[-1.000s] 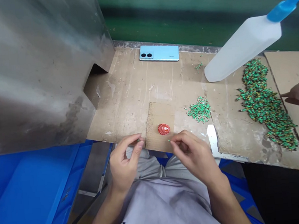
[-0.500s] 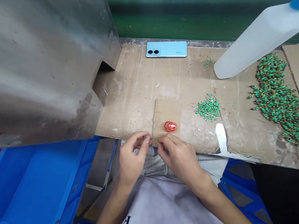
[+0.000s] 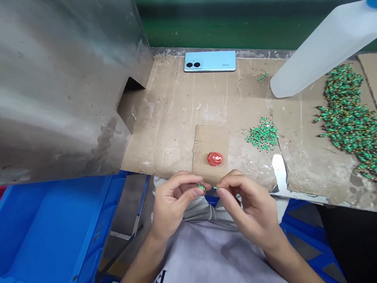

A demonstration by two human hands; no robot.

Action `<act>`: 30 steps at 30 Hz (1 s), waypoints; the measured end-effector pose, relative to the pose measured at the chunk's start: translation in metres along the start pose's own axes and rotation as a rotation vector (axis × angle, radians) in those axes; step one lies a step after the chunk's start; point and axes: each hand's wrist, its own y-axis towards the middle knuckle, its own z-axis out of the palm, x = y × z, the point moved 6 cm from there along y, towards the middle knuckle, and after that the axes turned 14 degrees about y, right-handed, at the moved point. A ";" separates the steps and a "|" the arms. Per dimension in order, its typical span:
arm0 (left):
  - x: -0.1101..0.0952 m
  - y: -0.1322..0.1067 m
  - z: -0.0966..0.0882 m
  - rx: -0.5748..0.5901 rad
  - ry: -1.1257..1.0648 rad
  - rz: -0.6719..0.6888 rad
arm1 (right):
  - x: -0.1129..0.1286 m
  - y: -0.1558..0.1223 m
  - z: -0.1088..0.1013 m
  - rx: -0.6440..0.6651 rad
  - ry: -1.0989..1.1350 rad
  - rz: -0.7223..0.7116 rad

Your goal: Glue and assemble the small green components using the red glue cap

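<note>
Between the thumb and fingers of my left hand (image 3: 177,199) is a small green and yellow piece (image 3: 201,187), too small to name. My right hand (image 3: 248,204) pinches a tiny bright green piece (image 3: 215,187) at its fingertips, a short gap to the right of the other. Just beyond both hands, a small round dish of glossy red stuff (image 3: 215,158) sits on a cardboard patch (image 3: 204,135). Right of it lies a small heap of green pieces (image 3: 262,135). Farther right spreads a larger pile of green pieces with yellowish and dark parts (image 3: 355,122).
A light blue phone (image 3: 212,61) lies at the back of the cardboard-covered table (image 3: 166,117). A white bottle with a blue top (image 3: 319,50) leans in at right. Sheet metal housing (image 3: 55,91) stands at left, above a blue bin (image 3: 51,232).
My right hand has turned and moved right and slightly down; a green piece now shows at its fingertips. My left hand has shifted right and down, and its piece shows more clearly.
</note>
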 end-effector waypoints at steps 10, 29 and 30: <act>0.004 -0.005 0.013 0.103 -0.207 -0.050 | -0.010 -0.004 -0.002 -0.008 0.189 0.088; -0.013 -0.003 0.008 -0.007 0.099 0.207 | -0.006 -0.003 0.004 0.157 0.253 0.101; -0.013 -0.003 0.008 -0.002 0.097 0.201 | -0.006 -0.003 0.004 0.162 0.248 0.100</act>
